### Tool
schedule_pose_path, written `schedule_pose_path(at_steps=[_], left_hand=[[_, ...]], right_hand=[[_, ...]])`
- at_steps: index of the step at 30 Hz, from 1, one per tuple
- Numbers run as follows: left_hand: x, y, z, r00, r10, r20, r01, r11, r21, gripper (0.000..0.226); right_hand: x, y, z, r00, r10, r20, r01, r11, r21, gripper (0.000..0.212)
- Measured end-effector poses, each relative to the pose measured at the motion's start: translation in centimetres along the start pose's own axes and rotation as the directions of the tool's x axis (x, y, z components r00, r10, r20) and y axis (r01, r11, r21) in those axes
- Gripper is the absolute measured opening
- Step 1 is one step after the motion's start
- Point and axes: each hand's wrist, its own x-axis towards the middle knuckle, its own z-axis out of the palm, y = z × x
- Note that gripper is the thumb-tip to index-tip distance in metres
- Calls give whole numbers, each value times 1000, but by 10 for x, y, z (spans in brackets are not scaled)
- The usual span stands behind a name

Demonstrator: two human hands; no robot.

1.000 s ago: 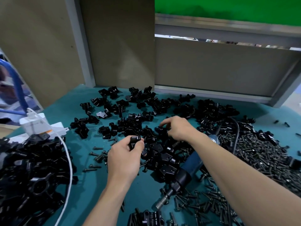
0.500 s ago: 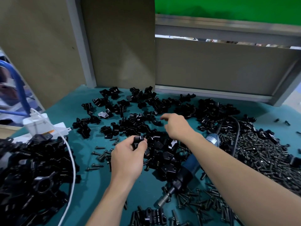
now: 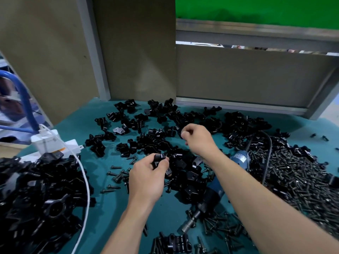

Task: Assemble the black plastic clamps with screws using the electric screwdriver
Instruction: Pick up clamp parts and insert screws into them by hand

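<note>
A small black plastic clamp piece (image 3: 159,159) is held in the left grip (image 3: 146,180), pinched between thumb and curled fingers just above the teal-covered bench (image 3: 73,123). The right grip (image 3: 198,140) is raised farther out and to the right of the left grip, with its fingers curled. Whether anything small is pinched there cannot be told.

Loose black plastic clamp parts (image 3: 156,125) are scattered over the bench beyond and below both grips. A blue and black electric screwdriver (image 3: 211,197) is laid under the right forearm, its metal nose turned toward the near edge. To the right of the right grip a broad heap of dark metal screws (image 3: 293,180) is spread. A few stray black screws (image 3: 115,173) are seen just left of the left grip. Far left of that grip a large mound of black plastic parts (image 3: 36,198) is piled, crossed by a thin white cable (image 3: 86,180). Beyond it a white power block (image 3: 47,142) and a blue hose (image 3: 25,99) are seen.

The bench is closed in behind by plain beige panels (image 3: 137,52) set in grey metal framing (image 3: 95,52). A bright green surface (image 3: 256,8) is seen above the lower right panel.
</note>
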Motion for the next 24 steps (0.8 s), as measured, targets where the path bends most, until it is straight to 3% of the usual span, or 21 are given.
schedule_pose_path(at_steps=[1, 3, 4, 5, 9, 14, 17, 21, 24], left_hand=[[-1, -1, -1, 1000, 13, 13, -13, 1000, -16, 16], [-4, 2, -1, 999, 46, 26, -45, 999, -21, 13], [-6, 6, -1, 998, 58, 35, -57, 998, -22, 10], [-8, 9, 0, 997, 64, 50, -62, 997, -37, 6], [-15, 21, 5, 975, 136, 176, -101, 976, -192, 11], [-25, 25, 12, 904, 279, 324, -182, 936, -300, 15], [-25, 26, 14, 891, 299, 341, -195, 931, -307, 21], [-23, 26, 18, 919, 249, 305, -163, 946, -280, 26], [-21, 25, 19, 944, 208, 257, -138, 954, -265, 28]], right_hand=[[-15, -1, -8, 998, 46, 49, -58, 957, 283, 18], [-48, -1, -25, 966, 25, 258, -217, 617, 756, 23], [-64, 2, -33, 945, -21, 326, -277, 475, 835, 25], [-79, 4, -39, 928, -57, 368, -313, 414, 855, 27], [-114, 9, -46, 909, -57, 414, -352, 430, 831, 22], [-117, 10, -39, 927, 78, 366, -329, 636, 698, 25], [-116, 11, -37, 939, 130, 319, -314, 705, 636, 26], [-117, 13, -37, 935, 149, 320, -332, 683, 651, 24], [-117, 13, -41, 932, 79, 353, -325, 613, 721, 24]])
